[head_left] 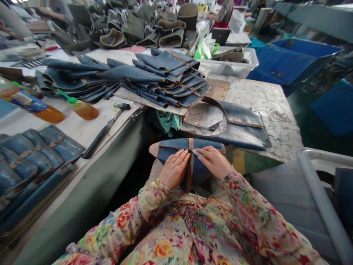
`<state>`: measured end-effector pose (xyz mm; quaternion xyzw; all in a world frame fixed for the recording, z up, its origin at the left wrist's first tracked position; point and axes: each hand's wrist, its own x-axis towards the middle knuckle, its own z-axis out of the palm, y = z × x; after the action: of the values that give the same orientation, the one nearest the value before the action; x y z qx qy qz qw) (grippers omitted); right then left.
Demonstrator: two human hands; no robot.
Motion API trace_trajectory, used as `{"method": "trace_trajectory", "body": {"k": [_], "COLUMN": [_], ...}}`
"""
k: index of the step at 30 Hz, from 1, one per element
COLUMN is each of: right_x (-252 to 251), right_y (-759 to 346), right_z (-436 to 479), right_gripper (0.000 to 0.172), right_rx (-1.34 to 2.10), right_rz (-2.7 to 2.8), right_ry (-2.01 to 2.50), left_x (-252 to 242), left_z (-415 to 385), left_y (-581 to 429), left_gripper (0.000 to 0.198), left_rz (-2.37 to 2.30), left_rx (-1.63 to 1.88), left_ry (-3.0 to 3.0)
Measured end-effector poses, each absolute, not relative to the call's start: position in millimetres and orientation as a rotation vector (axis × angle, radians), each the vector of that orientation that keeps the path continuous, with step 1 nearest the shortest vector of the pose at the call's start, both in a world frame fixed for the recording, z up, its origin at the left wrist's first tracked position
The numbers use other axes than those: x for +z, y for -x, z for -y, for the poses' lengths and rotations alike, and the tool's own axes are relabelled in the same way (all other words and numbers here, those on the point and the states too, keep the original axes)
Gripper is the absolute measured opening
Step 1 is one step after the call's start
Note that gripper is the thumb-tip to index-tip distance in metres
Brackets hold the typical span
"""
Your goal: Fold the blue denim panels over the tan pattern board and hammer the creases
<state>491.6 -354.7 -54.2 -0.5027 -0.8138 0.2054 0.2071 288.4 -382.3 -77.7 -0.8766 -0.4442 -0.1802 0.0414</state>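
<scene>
A dark blue boot-shaft piece (176,147) with a brown strip (190,169) down its middle is stretched over a form in front of me. My left hand (174,168) lies flat on the piece, fingers stretched out beside the strip. My right hand (214,161) presses on the piece from the other side, fingertips pointing at the strip near its top. Both sleeves are flowered cloth. Neither hand grips anything.
A stack of blue pieces (165,79) lies on a board ahead, more (35,158) at left. A hammer (106,129) and two bottles of amber liquid (82,108) sit on the left table. Flat blue sheets (242,121) lie at right; blue bins (292,59) stand beyond. Other people work at the back.
</scene>
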Motion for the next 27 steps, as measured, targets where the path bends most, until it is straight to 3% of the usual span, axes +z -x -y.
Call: {"method": "trace_trajectory", "body": {"k": [7, 13, 27], "right_x": [-50.4, -42.8, -40.5], "right_y": [-491.1, -489.1, -480.2], "right_z": [343.5, 340.5, 346.2], "right_gripper": [0.033, 0.030, 0.032], "right_rx": [0.739, 0.592, 0.426], "right_rz": [2.240, 2.418, 2.525], "right_ry": [1.363, 1.340, 1.436], "left_x": [-65.4, -57.8, -66.4], "left_z": [373.0, 359.0, 361.3], "left_y": [-297.1, -304.1, -297.7], "left_gripper": [0.029, 0.018, 0.028], "left_rz": [1.587, 1.606, 1.328], "left_rx": [-0.636, -0.538, -0.515], "left_ry": [2.648, 2.638, 2.732]}}
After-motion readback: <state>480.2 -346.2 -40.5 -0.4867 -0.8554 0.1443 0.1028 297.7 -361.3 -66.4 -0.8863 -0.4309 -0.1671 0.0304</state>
